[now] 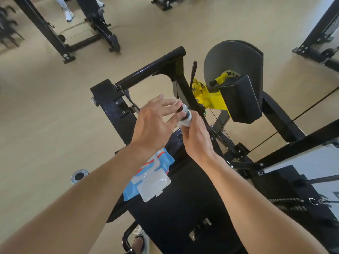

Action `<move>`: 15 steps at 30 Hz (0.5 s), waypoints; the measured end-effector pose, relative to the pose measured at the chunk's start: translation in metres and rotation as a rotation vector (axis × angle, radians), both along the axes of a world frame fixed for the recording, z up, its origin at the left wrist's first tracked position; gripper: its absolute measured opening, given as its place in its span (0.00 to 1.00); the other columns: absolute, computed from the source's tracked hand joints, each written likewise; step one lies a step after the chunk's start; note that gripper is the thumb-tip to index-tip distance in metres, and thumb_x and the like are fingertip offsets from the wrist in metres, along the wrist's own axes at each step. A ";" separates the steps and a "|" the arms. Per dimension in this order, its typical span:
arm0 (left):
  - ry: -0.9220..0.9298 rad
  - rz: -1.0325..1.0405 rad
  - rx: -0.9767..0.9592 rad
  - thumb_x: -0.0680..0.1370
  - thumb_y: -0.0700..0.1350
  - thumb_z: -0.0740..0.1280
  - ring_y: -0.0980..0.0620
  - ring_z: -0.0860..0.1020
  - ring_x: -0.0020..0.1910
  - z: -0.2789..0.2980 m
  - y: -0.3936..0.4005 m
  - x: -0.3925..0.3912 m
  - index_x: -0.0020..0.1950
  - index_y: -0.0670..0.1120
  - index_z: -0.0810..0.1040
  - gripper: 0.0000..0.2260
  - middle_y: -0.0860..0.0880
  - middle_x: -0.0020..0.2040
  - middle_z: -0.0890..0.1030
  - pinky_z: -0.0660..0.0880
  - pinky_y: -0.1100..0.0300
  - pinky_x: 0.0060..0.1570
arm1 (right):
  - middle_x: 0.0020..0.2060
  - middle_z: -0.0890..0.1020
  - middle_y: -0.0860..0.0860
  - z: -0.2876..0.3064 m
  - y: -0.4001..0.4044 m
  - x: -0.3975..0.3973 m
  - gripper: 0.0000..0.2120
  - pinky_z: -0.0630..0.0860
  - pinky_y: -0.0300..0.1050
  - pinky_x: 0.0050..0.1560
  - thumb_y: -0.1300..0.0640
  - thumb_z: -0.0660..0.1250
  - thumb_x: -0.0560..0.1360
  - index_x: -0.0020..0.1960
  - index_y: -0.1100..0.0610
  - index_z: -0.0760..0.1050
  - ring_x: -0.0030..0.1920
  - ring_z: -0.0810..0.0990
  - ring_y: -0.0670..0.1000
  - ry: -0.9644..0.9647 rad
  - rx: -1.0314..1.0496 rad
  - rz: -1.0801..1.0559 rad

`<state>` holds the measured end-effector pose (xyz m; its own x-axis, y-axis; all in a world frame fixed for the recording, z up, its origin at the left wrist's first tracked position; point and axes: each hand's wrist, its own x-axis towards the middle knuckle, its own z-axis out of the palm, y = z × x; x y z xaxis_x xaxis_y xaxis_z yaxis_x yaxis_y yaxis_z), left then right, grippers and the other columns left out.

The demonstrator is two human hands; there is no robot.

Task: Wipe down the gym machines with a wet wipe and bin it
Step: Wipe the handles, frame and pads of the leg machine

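My right hand [196,138] grips a small clear and white bottle [186,117] above the black gym machine [146,70]. The fingertips of my left hand [156,121] pinch the bottle's dark top, with the index finger held out. Below my wrists, a blue wet wipe pack [166,159] lies on the machine's black pad [174,208]. Its clear plastic lid [154,186] is flipped open. I see no loose wipe in either hand.
A black pad block [240,99], a yellow adjuster [211,98] and a grey cam disc [231,57] stand to the right. Cables and a weight stack [293,195] fill the lower right. Other machines [91,33] and a person's legs [67,11] are behind. A round metal floor fitting [78,176] sits left.
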<state>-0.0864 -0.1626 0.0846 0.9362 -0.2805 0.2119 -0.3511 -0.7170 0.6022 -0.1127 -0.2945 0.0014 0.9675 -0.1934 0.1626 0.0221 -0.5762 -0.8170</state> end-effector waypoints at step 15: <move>-0.133 -0.063 0.288 0.80 0.46 0.70 0.40 0.71 0.73 0.022 -0.004 -0.001 0.58 0.45 0.86 0.11 0.42 0.65 0.82 0.66 0.43 0.70 | 0.64 0.78 0.54 0.011 -0.001 -0.002 0.22 0.75 0.44 0.62 0.50 0.62 0.80 0.71 0.57 0.67 0.62 0.78 0.51 -0.263 -0.042 0.046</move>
<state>-0.0871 -0.1670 0.1066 0.8847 -0.4029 0.2344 -0.4618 -0.8257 0.3239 -0.1144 -0.2951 0.0123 0.8987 -0.1377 0.4165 0.2574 -0.6032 -0.7549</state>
